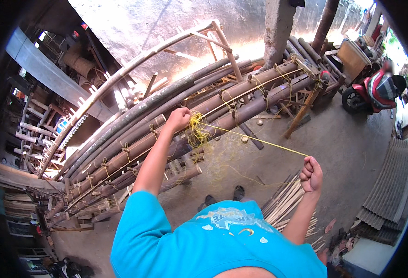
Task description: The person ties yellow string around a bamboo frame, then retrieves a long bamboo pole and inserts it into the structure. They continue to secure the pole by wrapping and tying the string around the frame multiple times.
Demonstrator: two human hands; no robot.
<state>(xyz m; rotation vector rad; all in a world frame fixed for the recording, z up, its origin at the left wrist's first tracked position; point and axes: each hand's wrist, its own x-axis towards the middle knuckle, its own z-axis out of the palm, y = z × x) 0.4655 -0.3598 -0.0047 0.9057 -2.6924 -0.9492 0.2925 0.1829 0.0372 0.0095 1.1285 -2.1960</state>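
My left hand is closed at the upper end of a tangled bundle of yellow string, which hangs down beside the bamboo poles. From the bundle one strand runs taut to the right. My right hand is a closed fist gripping that strand's far end, held out to the right. A looser length of string dangles below, between the two hands. Right behind the bundle lie long brown bamboo poles, bound at intervals with yellow string ties.
Thin split bamboo sticks lie on the floor near my feet. A bamboo ladder-like frame leans along the far left. A red motorcycle stands at the far right, above stacked corrugated sheets. A concrete post rises behind the poles.
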